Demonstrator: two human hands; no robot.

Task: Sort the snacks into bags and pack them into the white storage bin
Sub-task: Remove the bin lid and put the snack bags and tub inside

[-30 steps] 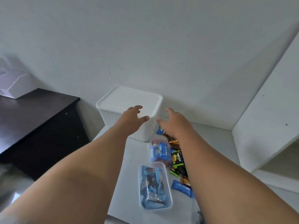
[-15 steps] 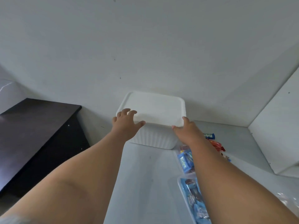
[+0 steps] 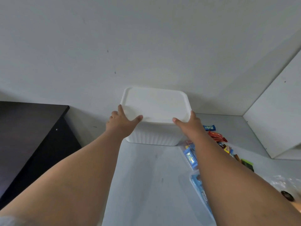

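Both hands clamp the lid (image 3: 156, 105) of the white storage bin (image 3: 153, 136): left grip (image 3: 121, 123) at its 8 o'clock corner, right grip (image 3: 189, 123) at 4 o'clock. Loose snacks (image 3: 215, 136) lie on the worktop (image 3: 146, 176) beside the bin.

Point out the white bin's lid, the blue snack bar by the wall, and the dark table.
lid (image 3: 156, 105), head view, middle of its flat top
blue snack bar (image 3: 209, 127), head view, wrapper middle
dark table (image 3: 24, 128), head view, top surface
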